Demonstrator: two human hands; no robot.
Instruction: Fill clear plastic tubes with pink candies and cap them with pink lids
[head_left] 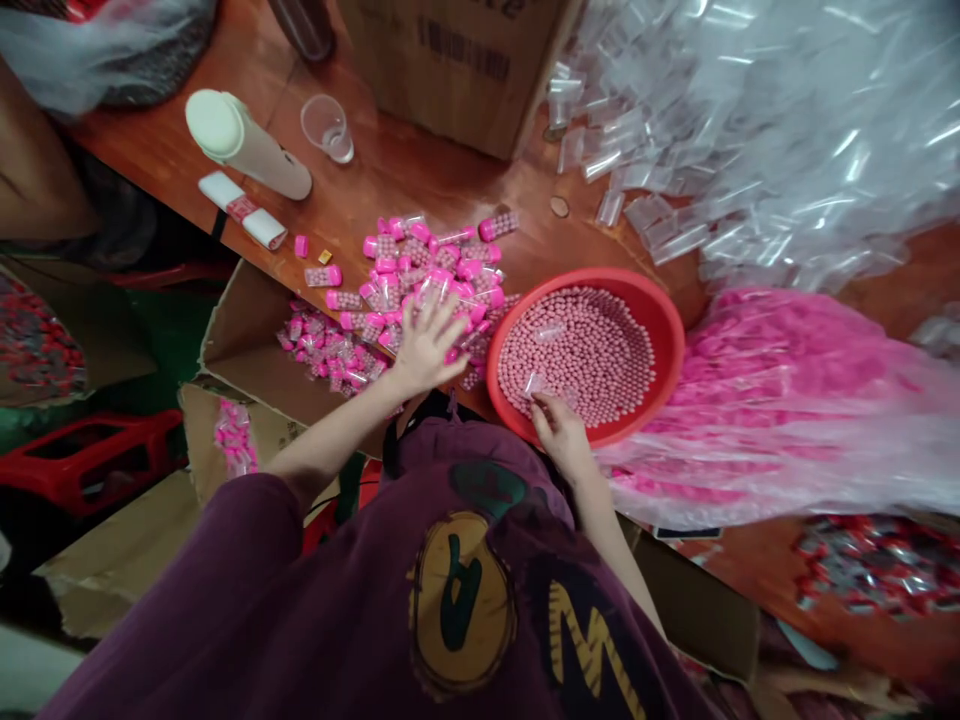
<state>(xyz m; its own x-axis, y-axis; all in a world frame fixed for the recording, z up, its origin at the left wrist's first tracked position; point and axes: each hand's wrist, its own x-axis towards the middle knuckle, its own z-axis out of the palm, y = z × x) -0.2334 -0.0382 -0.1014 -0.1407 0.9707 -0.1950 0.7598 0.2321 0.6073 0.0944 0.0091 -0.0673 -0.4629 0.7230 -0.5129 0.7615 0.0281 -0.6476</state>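
Observation:
My left hand [429, 340] is spread open, palm down, over a pile of small clear tubes [386, 290] filled with pink beads and closed with bright pink caps. At the near rim of a red plastic bowl [667, 335], my right hand [562, 435] has its fingers pinched on a small clear plastic tube [533, 384]. What that tube contains is too small to tell. Pink beads [592, 350] fill much of the bowl, and another clear tube [550, 330] lies on them.
An open cardboard box [247, 330] below the table edge holds more capped tubes. Clear tubes [675, 225] are heaped at the right, above a plastic bag of pink caps [787, 400]. A carton [457, 70], a cup [328, 128] and a pale bottle [251, 145] stand at the back.

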